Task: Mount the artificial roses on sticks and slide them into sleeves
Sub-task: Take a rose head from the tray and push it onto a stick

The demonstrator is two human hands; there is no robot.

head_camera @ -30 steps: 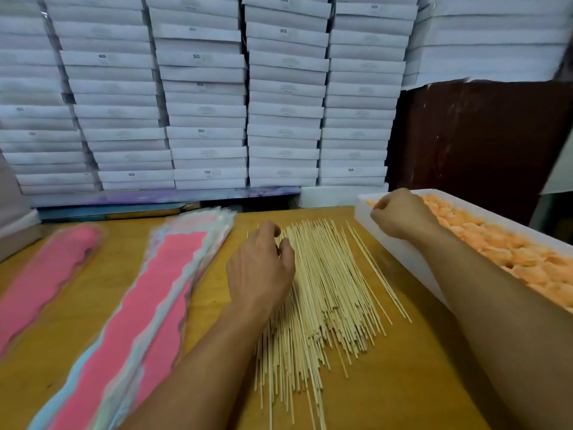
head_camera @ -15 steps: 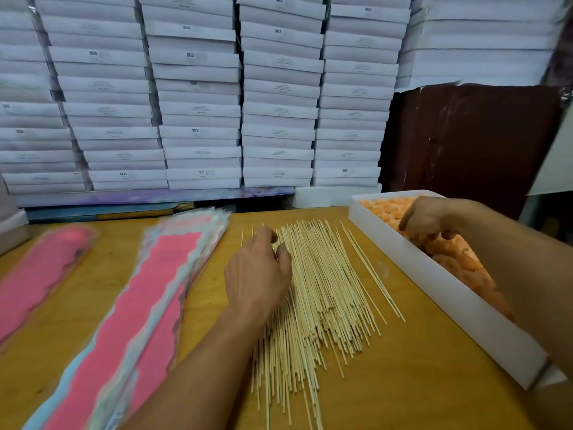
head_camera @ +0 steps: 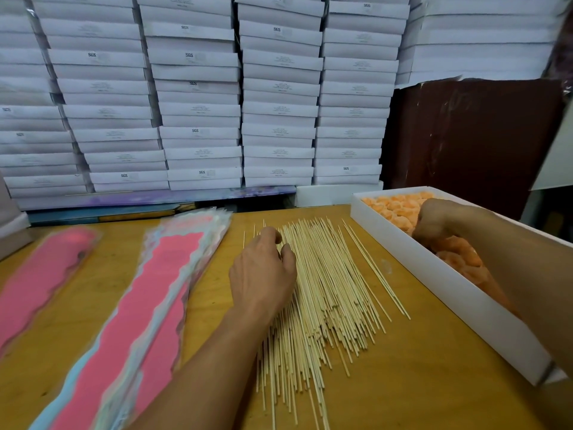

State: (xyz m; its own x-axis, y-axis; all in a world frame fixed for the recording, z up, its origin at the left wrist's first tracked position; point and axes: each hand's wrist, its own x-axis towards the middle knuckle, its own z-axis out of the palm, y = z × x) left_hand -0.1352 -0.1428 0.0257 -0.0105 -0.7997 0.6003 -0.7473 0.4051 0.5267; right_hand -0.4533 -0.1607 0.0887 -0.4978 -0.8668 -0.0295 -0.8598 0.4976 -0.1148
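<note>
— Two hands, and where was each?

— My left hand [head_camera: 263, 271] lay on the left edge of the pile of sticks [head_camera: 322, 293], fingers curled, thumb and forefinger close together over the sticks. Whether it had pinched one, I could not tell. My right hand [head_camera: 434, 223] was down inside the white box [head_camera: 459, 299] to the right of the sticks, fingers curled in among the orange roses [head_camera: 393, 209]; my knuckles hid the tips, so whether they had closed on a rose I could not tell.

— And the sticks themselves?

— Spread in a loose fan on the wooden table [head_camera: 418, 383], a few strays lying apart toward the box.

— The sleeves?

— To the left of the sticks: a stack of pink sleeves [head_camera: 148, 305] with wavy pale edges lay just beside my left forearm, and another pink sleeve [head_camera: 40, 274] lay further left, well apart from the sticks.

— Behind the sticks?

— Stacks of flat white cartons [head_camera: 198, 88] stood past the table's far edge.
</note>
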